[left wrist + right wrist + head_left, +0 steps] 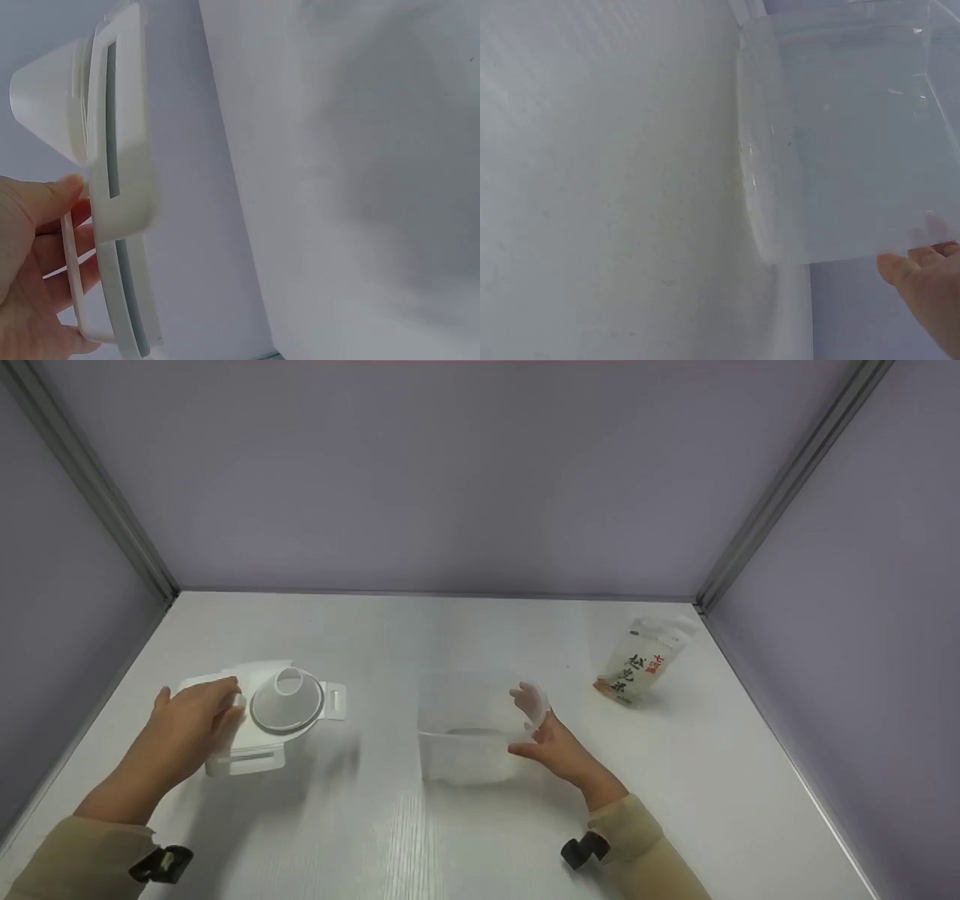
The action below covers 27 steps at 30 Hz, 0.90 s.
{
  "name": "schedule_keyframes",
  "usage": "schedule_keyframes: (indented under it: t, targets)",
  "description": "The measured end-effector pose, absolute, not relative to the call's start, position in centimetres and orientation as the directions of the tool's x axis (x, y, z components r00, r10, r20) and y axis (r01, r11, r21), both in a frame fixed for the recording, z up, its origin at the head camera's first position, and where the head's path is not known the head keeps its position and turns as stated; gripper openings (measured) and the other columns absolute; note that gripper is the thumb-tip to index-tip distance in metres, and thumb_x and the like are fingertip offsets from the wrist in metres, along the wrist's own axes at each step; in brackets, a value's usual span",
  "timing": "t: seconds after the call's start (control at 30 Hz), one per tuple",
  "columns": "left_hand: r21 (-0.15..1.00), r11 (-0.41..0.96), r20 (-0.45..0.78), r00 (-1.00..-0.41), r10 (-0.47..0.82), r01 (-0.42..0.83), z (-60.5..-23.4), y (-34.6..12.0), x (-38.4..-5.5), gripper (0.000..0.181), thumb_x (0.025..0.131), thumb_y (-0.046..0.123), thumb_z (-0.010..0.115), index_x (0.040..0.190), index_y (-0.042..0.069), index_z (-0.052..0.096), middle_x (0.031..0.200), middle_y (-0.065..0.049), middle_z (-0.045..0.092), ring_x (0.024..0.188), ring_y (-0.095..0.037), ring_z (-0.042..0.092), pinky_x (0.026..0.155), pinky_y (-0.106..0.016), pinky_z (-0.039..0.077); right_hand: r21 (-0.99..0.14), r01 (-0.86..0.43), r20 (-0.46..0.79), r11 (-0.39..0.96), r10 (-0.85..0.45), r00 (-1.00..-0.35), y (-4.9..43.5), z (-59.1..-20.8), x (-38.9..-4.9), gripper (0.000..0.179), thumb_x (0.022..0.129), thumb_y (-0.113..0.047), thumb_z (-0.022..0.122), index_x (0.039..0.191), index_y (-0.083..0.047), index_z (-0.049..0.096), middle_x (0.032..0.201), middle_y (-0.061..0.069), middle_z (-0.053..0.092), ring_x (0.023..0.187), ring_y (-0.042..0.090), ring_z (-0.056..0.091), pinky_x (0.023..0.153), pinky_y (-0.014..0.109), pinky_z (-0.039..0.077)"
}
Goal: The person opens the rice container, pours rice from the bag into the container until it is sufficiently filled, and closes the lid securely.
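My left hand (187, 727) grips the handle (73, 277) of a white lid (251, 739), thumb on one side and fingers curled behind. A white cone-shaped cap (289, 697) sits on the lid, which has slotted side clips. The left wrist view shows the lid edge-on, raised over the table. A clear plastic container (469, 757) stands uncovered at the middle of the table. My right hand (556, 746) holds its right end, thumb at the near side and fingers round the rounded lip. Through the clear wall (862, 150), some fingertips show faintly in the right wrist view.
A clear-windowed bag of rice (637, 664) with printed characters lies at the back right of the white table (360, 840). Grey panels (450, 480) enclose the table at the back and both sides.
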<state>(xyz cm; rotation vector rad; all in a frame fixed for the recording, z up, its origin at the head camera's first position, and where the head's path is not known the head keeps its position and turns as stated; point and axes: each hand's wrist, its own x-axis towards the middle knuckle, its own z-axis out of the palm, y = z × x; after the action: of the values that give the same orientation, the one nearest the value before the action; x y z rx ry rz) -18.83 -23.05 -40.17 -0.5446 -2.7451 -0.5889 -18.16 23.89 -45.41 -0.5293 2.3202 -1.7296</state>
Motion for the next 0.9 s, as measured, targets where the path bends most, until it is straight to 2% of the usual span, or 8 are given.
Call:
schedule_keyframes:
  t: [0.37,0.7,0.9]
  targets:
    - [0.313,0.876,0.247,-0.922,0.297,0.366,-41.1,-23.7,-19.4,0.035,0.087,0.0,0.059,0.119,-0.01,0.048,0.114,-0.035,0.053,0.111,-0.051,0.045,0.091,-0.075,0.017,-0.952,-0.162,0.049,0.259,-0.395,-0.918,23.9,-45.4,-18.2,0.092,0.084,-0.015,0.071,0.149,-0.005,0.007,0.152,0.016,0.018,0.14,0.03,0.014,0.108,0.052,0.018]
    - [0.282,0.881,0.261,-0.914,0.31,0.379,-42.3,-24.0,-20.3,0.025,0.085,-0.003,0.06,0.107,-0.005,0.049,0.111,-0.032,0.056,0.111,-0.049,0.047,0.09,-0.075,0.019,-0.953,-0.154,0.041,0.261,-0.39,-0.92,23.7,-45.1,-17.9,0.091,0.084,-0.015,0.071,0.149,-0.005,0.007,0.152,0.015,0.018,0.14,0.03,0.015,0.108,0.051,0.018]
    - [0.289,0.885,0.214,-0.926,0.311,0.364,-42.6,-23.9,-21.1,0.014,0.089,-0.001,0.055,0.102,-0.002,0.049,0.115,-0.031,0.054,0.115,-0.048,0.044,0.091,-0.074,0.018,-0.952,-0.15,0.037,0.267,-0.388,-0.921,23.6,-44.9,-17.8,0.092,0.084,-0.016,0.071,0.149,-0.006,0.007,0.153,0.014,0.018,0.14,0.029,0.015,0.108,0.05,0.019]
